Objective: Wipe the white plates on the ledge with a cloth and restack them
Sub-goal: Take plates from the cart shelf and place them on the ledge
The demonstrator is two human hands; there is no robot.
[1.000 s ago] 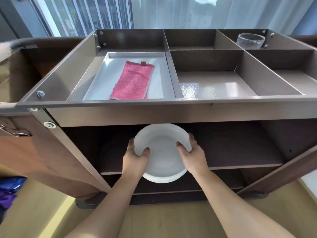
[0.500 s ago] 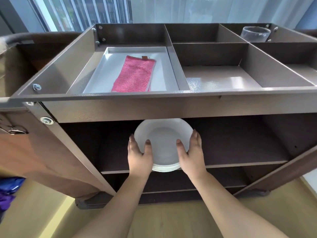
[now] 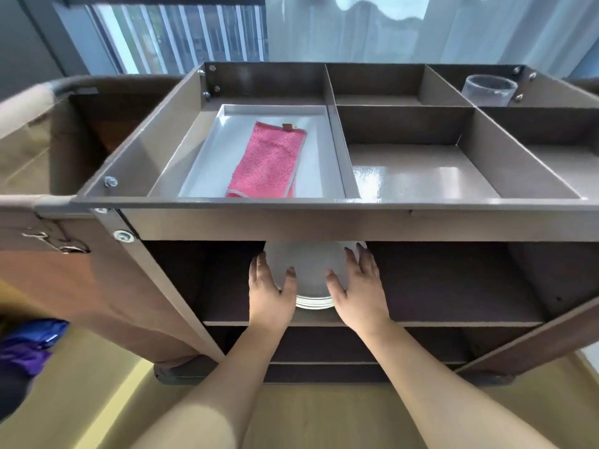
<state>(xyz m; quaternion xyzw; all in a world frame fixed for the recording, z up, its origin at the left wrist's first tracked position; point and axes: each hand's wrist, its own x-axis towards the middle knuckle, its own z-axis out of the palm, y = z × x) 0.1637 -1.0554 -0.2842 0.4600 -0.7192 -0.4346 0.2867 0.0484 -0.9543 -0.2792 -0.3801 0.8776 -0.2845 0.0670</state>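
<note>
White plates [image 3: 308,270] sit stacked between the two grips. The left grip [image 3: 270,288] lies against the stack's left rim and the right grip [image 3: 361,286] against its right rim. Both are spread apart, fingers nearly straight along the edge and a thumb laid on the top plate, so neither is curled round anything. The stack rests on the shelf [image 3: 453,323] directly beneath the grips, with its far half hidden behind the cart's front panel [image 3: 324,223] just above the fingertips. The step in hand looks like settling the stack in place. It would go best with even pressure from both sides, so that the rims, which show slightly stepped at the near edge, line up. Flat fingers can nudge the pile without lifting it. The panel sits close overhead, so the knuckles should keep low. The near rim lies only just behind the shelf's front lip, and a small push deeper would make the pile safer. Both sides should be released together and drawn straight back, thumbs lifted first so the top plate is not dragged forward. Up and beyond the left grip, a pink cloth [image 3: 269,160] lies folded in a grey tray [image 3: 207,163], within reach if a plate needs more wiping. Far up and to the right of the right grip stands a clear cup [image 3: 489,87].
</note>
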